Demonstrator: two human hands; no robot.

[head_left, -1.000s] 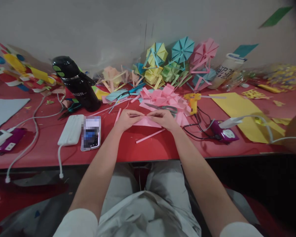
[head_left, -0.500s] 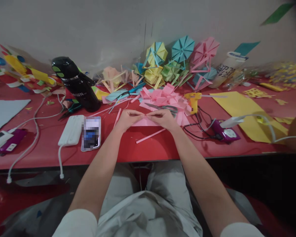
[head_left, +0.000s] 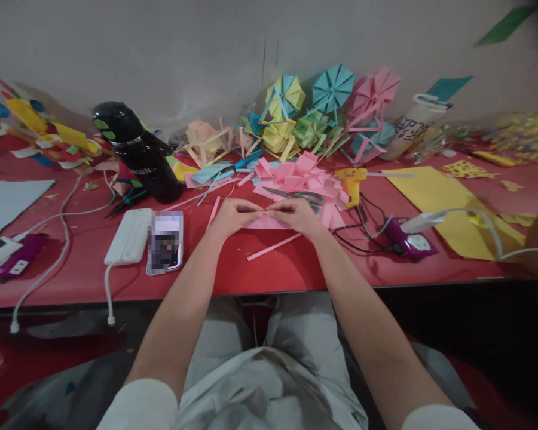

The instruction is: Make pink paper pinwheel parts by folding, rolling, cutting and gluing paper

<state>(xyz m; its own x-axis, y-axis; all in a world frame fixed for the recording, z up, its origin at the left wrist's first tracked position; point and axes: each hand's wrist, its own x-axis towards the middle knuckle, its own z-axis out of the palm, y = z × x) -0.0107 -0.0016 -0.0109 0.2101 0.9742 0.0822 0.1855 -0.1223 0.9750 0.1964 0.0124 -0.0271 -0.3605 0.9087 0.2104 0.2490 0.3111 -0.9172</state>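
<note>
My left hand (head_left: 237, 216) and my right hand (head_left: 296, 215) meet fingertip to fingertip over the red table. Both are closed in a pinch on a small piece of pink paper (head_left: 264, 213), mostly hidden by the fingers. Under them lies a flat pink paper sheet (head_left: 269, 224). Nearer to me rests a thin pink paper strip (head_left: 273, 246). Just beyond my hands, scissors (head_left: 280, 193) lie against a heap of folded pink paper pieces (head_left: 291, 173). A yellow glue gun (head_left: 354, 186) is to the right of that heap.
A black bottle (head_left: 144, 161), a white power bank (head_left: 128, 236) and a phone (head_left: 165, 242) stand or lie at left. Paper umbrellas (head_left: 333, 87) line the wall. At right are a purple power socket (head_left: 410, 239) with cables and yellow paper (head_left: 464, 221).
Both hands stay in almost the same place, still pinching the pink paper, with only slight finger movement. The picture on the phone screen differs.
</note>
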